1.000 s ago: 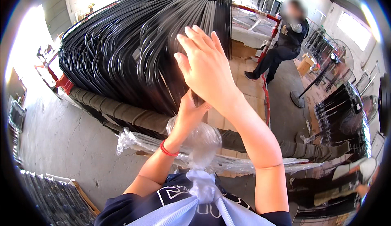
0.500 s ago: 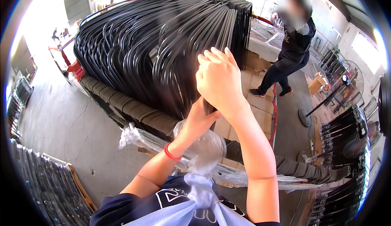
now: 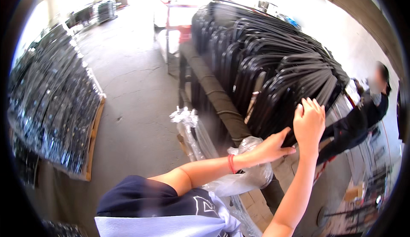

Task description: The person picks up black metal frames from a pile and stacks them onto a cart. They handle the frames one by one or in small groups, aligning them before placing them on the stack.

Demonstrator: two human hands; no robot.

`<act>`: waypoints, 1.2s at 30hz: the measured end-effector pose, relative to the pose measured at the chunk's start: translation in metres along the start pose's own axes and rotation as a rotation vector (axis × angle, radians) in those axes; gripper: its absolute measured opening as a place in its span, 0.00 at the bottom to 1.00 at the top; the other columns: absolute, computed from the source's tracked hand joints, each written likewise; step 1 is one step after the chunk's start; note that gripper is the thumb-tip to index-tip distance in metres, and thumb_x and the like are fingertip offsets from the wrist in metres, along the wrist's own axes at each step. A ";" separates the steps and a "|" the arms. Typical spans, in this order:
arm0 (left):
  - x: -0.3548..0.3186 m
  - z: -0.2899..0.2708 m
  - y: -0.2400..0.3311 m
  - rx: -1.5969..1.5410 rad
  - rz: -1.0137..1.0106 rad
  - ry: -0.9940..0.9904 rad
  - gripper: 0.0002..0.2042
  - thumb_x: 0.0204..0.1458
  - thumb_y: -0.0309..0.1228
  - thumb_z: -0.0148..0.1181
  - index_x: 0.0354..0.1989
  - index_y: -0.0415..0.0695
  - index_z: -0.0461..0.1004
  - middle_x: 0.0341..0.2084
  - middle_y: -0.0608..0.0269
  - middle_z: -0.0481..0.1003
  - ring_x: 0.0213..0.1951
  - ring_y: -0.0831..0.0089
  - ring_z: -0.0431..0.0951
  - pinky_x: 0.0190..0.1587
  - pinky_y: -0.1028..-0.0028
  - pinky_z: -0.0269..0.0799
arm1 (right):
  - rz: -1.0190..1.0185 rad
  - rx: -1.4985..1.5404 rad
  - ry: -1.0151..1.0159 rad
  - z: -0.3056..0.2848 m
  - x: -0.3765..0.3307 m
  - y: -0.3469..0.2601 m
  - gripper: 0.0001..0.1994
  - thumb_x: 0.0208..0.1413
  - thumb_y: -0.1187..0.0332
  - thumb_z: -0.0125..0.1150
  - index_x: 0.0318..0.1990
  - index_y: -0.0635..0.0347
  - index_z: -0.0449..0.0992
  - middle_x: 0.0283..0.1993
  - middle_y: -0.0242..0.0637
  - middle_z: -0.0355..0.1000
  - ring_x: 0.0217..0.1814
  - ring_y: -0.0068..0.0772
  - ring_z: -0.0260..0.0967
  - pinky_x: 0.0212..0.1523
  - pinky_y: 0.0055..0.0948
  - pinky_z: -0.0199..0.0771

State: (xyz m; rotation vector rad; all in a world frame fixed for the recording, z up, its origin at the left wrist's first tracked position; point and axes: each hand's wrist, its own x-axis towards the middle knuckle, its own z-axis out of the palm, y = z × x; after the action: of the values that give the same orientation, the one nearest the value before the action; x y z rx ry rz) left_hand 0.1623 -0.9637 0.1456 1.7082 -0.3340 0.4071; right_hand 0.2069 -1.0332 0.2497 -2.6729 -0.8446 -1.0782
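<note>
A dense row of bent black tube frames stands packed together on a rack, their rounded tops facing up. My right hand is at the near end of the row, fingers curled over a black tube frame. Lower and to its left, my left hand reaches against the dark side of the same end. Its thumb and fingers are apart, with fingertips at the frames. Crumpled clear plastic film hangs on the rack just under my left wrist, which wears a red cord.
A dark wrapped rail runs along the rack's left side. On the left, film-wrapped black goods stand on a wooden pallet. Another person is at the right beyond the rack. A red container sits near the rail's far end.
My view has swung to the left, so the frames and both hands now appear further right. The left hand's thumb and fingers have spread apart; the right hand stays at the frames' near end.
</note>
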 end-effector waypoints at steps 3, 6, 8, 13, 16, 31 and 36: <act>-0.031 -0.007 0.021 0.143 -0.081 0.076 0.26 0.48 0.32 0.58 0.52 0.34 0.56 0.39 0.41 0.69 0.44 0.54 0.70 0.46 0.66 0.64 | -0.008 0.011 0.000 0.004 -0.001 -0.002 0.15 0.53 0.65 0.48 0.42 0.66 0.74 0.49 0.46 0.69 0.57 0.42 0.60 0.62 0.38 0.50; -0.056 -0.008 0.009 0.257 0.158 0.245 0.20 0.48 0.26 0.55 0.51 0.38 0.61 0.45 0.50 0.67 0.48 0.58 0.68 0.50 0.65 0.63 | -0.014 0.038 0.004 0.002 0.001 -0.003 0.15 0.53 0.65 0.49 0.42 0.66 0.74 0.49 0.47 0.68 0.57 0.42 0.60 0.62 0.38 0.50; -0.071 -0.016 0.014 0.325 0.223 0.272 0.18 0.47 0.23 0.53 0.49 0.40 0.64 0.48 0.53 0.66 0.50 0.59 0.66 0.51 0.65 0.63 | -0.018 0.036 -0.014 0.003 0.001 -0.002 0.16 0.53 0.63 0.49 0.42 0.66 0.74 0.49 0.48 0.68 0.57 0.43 0.60 0.61 0.38 0.51; -0.103 -0.058 0.026 0.353 0.214 0.305 0.13 0.46 0.19 0.52 0.42 0.41 0.69 0.49 0.55 0.66 0.50 0.60 0.67 0.50 0.68 0.63 | -0.007 0.094 -0.105 -0.008 0.009 -0.009 0.18 0.54 0.60 0.49 0.44 0.65 0.73 0.50 0.50 0.67 0.58 0.47 0.59 0.61 0.40 0.50; -0.132 -0.092 0.021 0.338 0.146 0.359 0.11 0.46 0.18 0.51 0.39 0.41 0.70 0.49 0.56 0.67 0.49 0.61 0.68 0.49 0.69 0.64 | 0.028 0.198 -0.149 -0.011 0.013 -0.014 0.19 0.56 0.60 0.46 0.49 0.64 0.70 0.55 0.52 0.62 0.60 0.47 0.56 0.63 0.41 0.46; -0.349 -0.368 -0.038 0.566 -0.357 0.559 0.08 0.47 0.21 0.50 0.37 0.42 0.70 0.40 0.57 0.72 0.44 0.61 0.72 0.44 0.68 0.69 | -0.383 1.021 -0.188 0.052 0.007 -0.373 0.12 0.50 0.74 0.51 0.42 0.67 0.72 0.50 0.50 0.66 0.51 0.49 0.64 0.53 0.35 0.61; -0.425 -0.442 -0.033 0.531 -0.600 0.857 0.08 0.50 0.23 0.49 0.37 0.42 0.73 0.36 0.57 0.74 0.40 0.66 0.75 0.43 0.71 0.69 | -0.371 1.245 -0.805 0.158 -0.055 -0.445 0.11 0.49 0.74 0.53 0.40 0.66 0.74 0.41 0.47 0.73 0.46 0.41 0.70 0.47 0.29 0.67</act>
State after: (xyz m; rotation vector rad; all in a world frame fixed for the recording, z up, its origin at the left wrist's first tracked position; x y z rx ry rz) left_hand -0.2397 -0.5252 -0.0066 1.8517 0.9598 0.7641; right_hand 0.0256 -0.6364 0.0613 -1.7441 -1.4726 0.5386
